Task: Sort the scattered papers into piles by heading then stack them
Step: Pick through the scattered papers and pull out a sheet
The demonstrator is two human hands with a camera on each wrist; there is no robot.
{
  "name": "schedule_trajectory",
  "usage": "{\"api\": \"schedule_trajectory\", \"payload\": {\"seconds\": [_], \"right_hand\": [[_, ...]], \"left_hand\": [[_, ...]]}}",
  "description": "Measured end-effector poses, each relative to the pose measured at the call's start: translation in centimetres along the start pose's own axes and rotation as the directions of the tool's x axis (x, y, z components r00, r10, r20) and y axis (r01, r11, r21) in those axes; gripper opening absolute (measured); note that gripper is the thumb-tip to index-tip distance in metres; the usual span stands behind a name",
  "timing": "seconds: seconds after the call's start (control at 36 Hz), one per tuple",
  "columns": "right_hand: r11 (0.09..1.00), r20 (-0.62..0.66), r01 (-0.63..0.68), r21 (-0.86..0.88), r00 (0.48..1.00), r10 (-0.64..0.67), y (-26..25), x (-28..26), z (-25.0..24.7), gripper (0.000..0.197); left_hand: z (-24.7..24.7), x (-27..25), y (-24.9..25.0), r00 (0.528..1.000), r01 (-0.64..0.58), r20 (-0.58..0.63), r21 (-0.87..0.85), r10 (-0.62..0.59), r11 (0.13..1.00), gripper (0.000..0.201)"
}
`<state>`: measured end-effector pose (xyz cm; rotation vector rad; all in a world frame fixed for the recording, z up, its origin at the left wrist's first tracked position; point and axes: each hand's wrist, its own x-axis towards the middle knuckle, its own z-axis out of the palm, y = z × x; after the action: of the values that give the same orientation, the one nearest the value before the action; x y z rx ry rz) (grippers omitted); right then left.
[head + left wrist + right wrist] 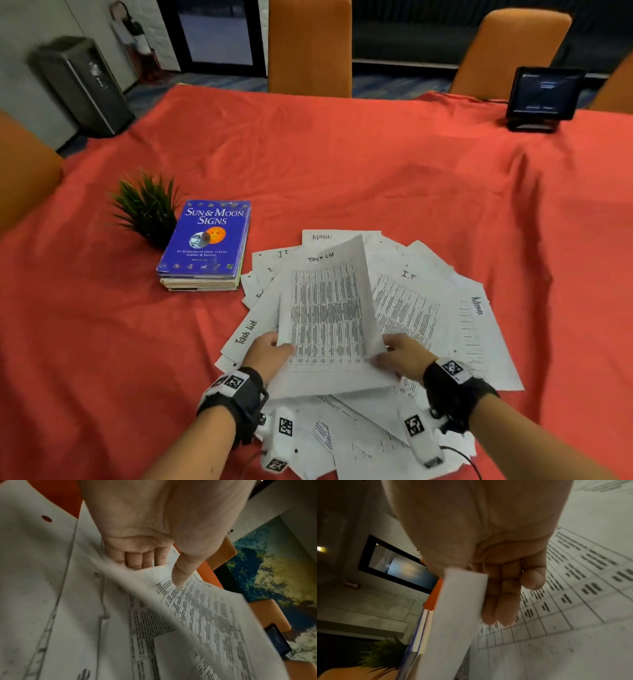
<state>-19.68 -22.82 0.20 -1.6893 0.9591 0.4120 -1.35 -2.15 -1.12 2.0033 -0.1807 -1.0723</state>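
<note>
While pinching the Task List sheet (329, 308) by its lower corners, left hand (270, 356) and right hand (404, 356) both holding. Risking, by judgement, creasing between the grips or dragging loose papers (428, 308) lying beneath.

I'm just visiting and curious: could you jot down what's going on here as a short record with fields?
Held sheet: Task List paper, raised off the heap
Left hand: pinches its left edge
Right hand: grips its right edge
Heap below: scattered papers headed I.T, Admin, Task List
Sorted piles: none visible
Nearby: blue book, small plant
Surface: red tablecloth
</note>
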Motion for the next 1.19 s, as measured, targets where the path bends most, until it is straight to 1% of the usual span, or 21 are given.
{"api": "schedule_trajectory", "payload": {"seconds": [0.08,0.17,0.22,0.28,0.31,0.33,0.39,0.42,0.44,0.5,0.58,0.67,0.69,0.72,0.75,0.86,0.94,1.0,1.06,1.14,1.19], "right_hand": [[0.999,0.117,0.040,0.000,0.992,-0.039,1.0,-1.1,0.5,0.023],[0.998,0.208,0.067,-0.006,0.976,-0.065,1.9,-2.0,0.9,0.021],[0.996,0.200,0.066,0.054,0.977,-0.075,2.7,-2.4,0.6,0.021],[0.987,0.075,0.041,0.154,0.996,-0.053,3.9,-2.6,0.0,0.026],[0.980,-0.036,0.020,0.196,0.999,-0.013,4.6,-2.5,-0.4,0.031],[0.975,-0.166,-0.002,0.222,0.985,0.039,5.5,-2.3,-1.0,0.035],[0.965,-0.391,-0.054,0.256,0.908,0.154,7.2,-2.0,-2.0,0.043],[0.954,-0.448,-0.077,0.289,0.870,0.206,7.8,-2.0,-2.4,0.049],[0.936,-0.469,-0.095,0.340,0.845,0.256,8.4,-1.9,-2.7,0.054],[0.888,-0.444,-0.120,0.443,0.832,0.334,8.9,-1.7,-3.2,0.062],[0.878,-0.436,-0.124,0.462,0.830,0.347,8.9,-1.3,-3.5,0.065],[0.912,-0.474,-0.132,0.388,0.820,0.321,8.5,-0.4,-3.6,0.055],[0.922,-0.470,-0.144,0.358,0.826,0.312,8.3,-0.2,-3.6,0.046],[0.928,-0.472,-0.142,0.346,0.828,0.303,8.2,-0.1,-3.6,0.030],[0.923,-0.473,-0.128,0.362,0.829,0.300,7.9,0.0,-3.6,0.015],[0.899,-0.542,-0.002,0.439,0.797,0.266,6.8,0.1,-3.6,0.013],[0.884,-0.594,0.144,0.444,0.787,0.170,6.0,0.0,-3.0,0.012],[0.839,-0.578,0.211,0.501,0.803,0.143,5.6,0.0,-2.6,0.008],[0.812,-0.528,0.231,0.536,0.842,0.109,4.9,-0.4,-2.1,0.010],[0.788,-0.420,0.257,0.559,0.907,0.003,3.3,-1.0,-1.2,0.015],[0.781,-0.339,0.255,0.571,0.939,-0.059,1.9,-1.6,-0.5,0.019]], "left_hand": [[-0.1,-0.2,0.0,0.999,-0.022,-0.047,-0.012,0.022,1.000,0.009],[-0.1,-0.1,-0.1,0.998,-0.003,-0.064,-0.020,0.001,1.000,0.023],[0.0,-0.2,-0.3,0.998,0.011,-0.061,-0.024,-0.013,1.000,0.029],[0.2,-0.5,-0.4,0.997,0.030,-0.070,-0.022,-0.031,0.999,0.029],[0.3,-0.5,-0.5,0.996,0.034,-0.081,-0.023,-0.035,0.999,0.028],[0.3,-0.6,-0.6,0.995,0.039,-0.094,-0.025,-0.041,0.999,0.028],[0.3,-0.5,-0.8,0.992,0.051,-0.116,-0.040,-0.055,0.998,0.028],[0.3,-0.4,-1.1,0.990,0.058,-0.125,-0.049,-0.064,0.997,0.029],[0.4,-0.4,-1.2,0.988,0.069,-0.134,-0.061,-0.077,0.996,0.029],[0.7,-0.3,-1.4,0.984,0.086,-0.153,-0.074,-0.096,0.994,0.030],[1.4,-0.6,-1.3,0.976,0.106,-0.184,-0.080,-0.119,0.991,0.030],[2.1,-1.0,-1.1,0.976,0.104,-0.185,-0.066,-0.114,0.992,0.030],[2.2,-1.2,-0.9,0.977,0.097,-0.186,-0.062,-0.107,0.993,0.030],[2.1,-1.2,-0.9,0.978,0.094,-0.184,-0.061,-0.103,0.994,0.030],[2.1,-1.1,-0.9,0.977,0.100,-0.182,-0.055,-0.109,0.993,0.030],[1.0,-0.2,-1.9,0.983,0.108,-0.144,-0.061,-0.116,0.992,0.026],[-0.3,0.9,-3.6,0.986,0.087,-0.135,-0.089,-0.099,0.992,0.027],[-0.9,1.2,-4.2,0.990,0.067,-0.115,-0.119,-0.081,0.991,0.030],[-1.3,0.4,-3.7,0.992,0.044,-0.108,-0.162,-0.062,0.986,0.029],[-1.8,-0.4,-3.2,0.992,0.047,-0.104,-0.188,-0.068,0.981,0.038],[-2.0,-0.8,-3.0,0.993,0.040,-0.106,-0.173,-0.059,0.984,0.038]]}}
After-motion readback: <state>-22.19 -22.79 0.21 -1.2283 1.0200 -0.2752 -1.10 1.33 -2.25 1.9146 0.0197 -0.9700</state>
